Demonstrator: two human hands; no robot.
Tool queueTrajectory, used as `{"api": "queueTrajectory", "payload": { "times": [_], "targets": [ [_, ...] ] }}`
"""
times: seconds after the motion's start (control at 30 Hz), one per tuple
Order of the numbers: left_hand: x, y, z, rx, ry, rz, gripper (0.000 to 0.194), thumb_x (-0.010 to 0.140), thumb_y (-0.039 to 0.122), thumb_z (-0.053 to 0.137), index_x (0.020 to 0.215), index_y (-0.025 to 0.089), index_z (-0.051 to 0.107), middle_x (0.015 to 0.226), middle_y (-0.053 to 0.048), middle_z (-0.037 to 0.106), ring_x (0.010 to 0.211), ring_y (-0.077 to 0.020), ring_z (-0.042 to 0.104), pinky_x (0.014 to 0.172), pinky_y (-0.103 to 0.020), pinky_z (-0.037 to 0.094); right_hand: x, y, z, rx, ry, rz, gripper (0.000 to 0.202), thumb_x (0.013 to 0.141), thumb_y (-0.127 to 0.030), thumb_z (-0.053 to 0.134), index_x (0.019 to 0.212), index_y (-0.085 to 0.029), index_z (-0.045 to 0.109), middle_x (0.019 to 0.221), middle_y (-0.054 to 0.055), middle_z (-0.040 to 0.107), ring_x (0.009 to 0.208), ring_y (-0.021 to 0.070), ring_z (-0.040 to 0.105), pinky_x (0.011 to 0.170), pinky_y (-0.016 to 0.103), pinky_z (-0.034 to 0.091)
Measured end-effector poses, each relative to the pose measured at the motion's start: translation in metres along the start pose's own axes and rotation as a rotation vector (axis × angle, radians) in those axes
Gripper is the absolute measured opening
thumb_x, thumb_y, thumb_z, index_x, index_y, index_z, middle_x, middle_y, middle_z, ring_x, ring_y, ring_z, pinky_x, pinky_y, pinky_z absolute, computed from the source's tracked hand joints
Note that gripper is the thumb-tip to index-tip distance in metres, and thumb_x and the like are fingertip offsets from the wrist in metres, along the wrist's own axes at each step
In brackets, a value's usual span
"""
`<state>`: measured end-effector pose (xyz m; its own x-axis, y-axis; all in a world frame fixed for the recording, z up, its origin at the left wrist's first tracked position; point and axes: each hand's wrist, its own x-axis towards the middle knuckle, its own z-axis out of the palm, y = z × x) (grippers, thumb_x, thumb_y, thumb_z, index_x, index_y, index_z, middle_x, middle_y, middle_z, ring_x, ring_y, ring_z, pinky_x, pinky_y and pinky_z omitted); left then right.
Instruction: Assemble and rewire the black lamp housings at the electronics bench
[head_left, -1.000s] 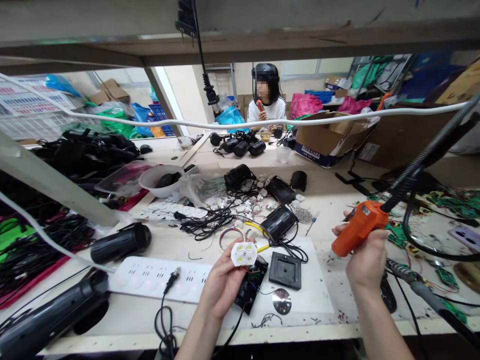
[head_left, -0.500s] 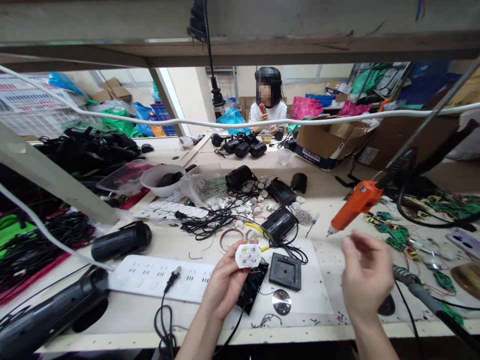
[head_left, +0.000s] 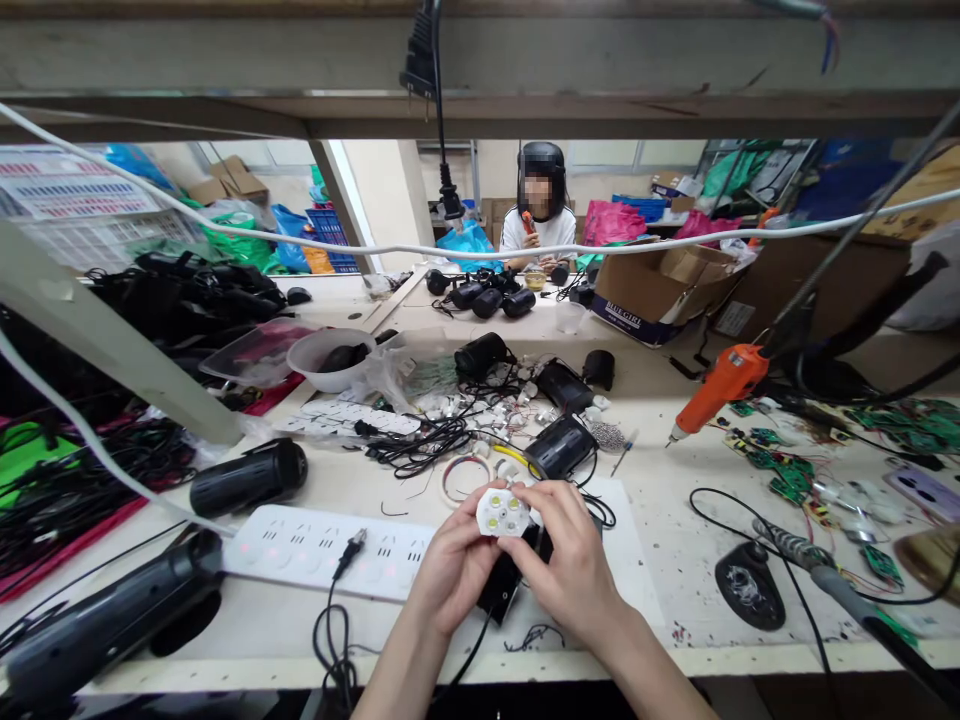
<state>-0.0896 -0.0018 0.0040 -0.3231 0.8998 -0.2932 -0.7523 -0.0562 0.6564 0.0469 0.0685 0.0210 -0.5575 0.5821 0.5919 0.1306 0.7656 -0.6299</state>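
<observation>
Between both hands is a white LED lens plate point(head_left: 501, 513) with round lens cups, some showing yellow LEDs, its face turned toward me. My left hand point(head_left: 450, 565) grips its left side with thumb and fingers. On its right edge, the thumb and index finger of my right hand point(head_left: 574, 560) close in a pinch. Just beneath the hands, partly hidden, lies a black housing point(head_left: 499, 590) with a cable leading down. An orange electric screwdriver point(head_left: 720, 390) hangs at the right, apart from both hands.
A white power strip point(head_left: 322, 550) lies left, near black cylindrical housings point(head_left: 251, 478). A soldering iron point(head_left: 847, 595) and green circuit boards point(head_left: 787, 475) are at right. Cables, a tape roll point(head_left: 448, 482) and loose parts lie behind. Across the bench sits a co-worker point(head_left: 540, 215).
My right hand has come left from beside the screwdriver to the LED lens plate and now grips its right edge. My left hand still holds the plate in about the same place.
</observation>
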Motion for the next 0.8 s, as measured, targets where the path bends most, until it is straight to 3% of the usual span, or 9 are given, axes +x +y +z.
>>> {"api": "queueTrajectory", "payload": {
  "times": [0.3,0.8],
  "targets": [
    [-0.0030,-0.0010,0.0093,-0.019,0.002,-0.009,0.037,0.065,0.019,0.081,0.101,0.018,0.073,0.097,-0.003,0.070,0.085,-0.0129,0.062,0.077,-0.021,0.051,-0.0016,0.0034,-0.0008,0.005,0.041,0.062,0.026,0.085,-0.021,0.066,0.111,-0.022,0.062,0.099,0.007,0.063,0.095,0.0259,0.061,0.081,0.042,0.055],
    [-0.0021,0.0006,0.0097,0.009,0.020,-0.006,0.044,0.057,0.021,0.088,0.099,0.016,0.075,0.097,-0.006,0.072,0.088,-0.0152,0.063,0.079,-0.022,0.051,-0.0052,0.0069,-0.0010,0.036,0.030,0.025,0.033,0.084,-0.016,0.068,0.115,-0.021,0.059,0.103,0.007,0.060,0.097,0.0239,0.057,0.084,0.040,0.051]
  ]
}}
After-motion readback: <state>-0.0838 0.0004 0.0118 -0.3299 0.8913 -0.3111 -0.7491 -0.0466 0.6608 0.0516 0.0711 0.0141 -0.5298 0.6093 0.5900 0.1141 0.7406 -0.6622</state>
